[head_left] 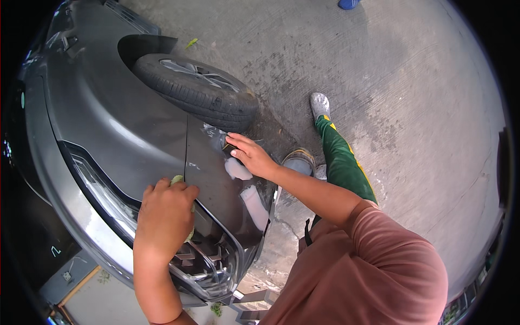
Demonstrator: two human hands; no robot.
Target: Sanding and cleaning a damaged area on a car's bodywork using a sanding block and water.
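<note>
My left hand (165, 214) is closed around a yellow-green cloth (190, 234), which shows only at its edges, above the headlight (208, 265) of a dark grey car. Fingers of my right hand (250, 155) press a small dark sanding pad (229, 147) flat against the bumper corner (211, 162), near the wheel arch; most of the pad is hidden beneath them. Just below that hand lies a pale pinkish filler patch (238, 169). A second, longer patch (254, 208) sits closer to the bumper's lower edge. Scuffed, bare-looking spots show around the pad.
The front tyre (200, 92) stands turned outward beyond the bumper. A bucket (299, 160) is on the concrete floor (411, 108) beside my feet, near my green-trousered leg (346, 162). At the top edge, a blue shoe (349, 4) is visible. The car's hood (97, 92) spreads to the left.
</note>
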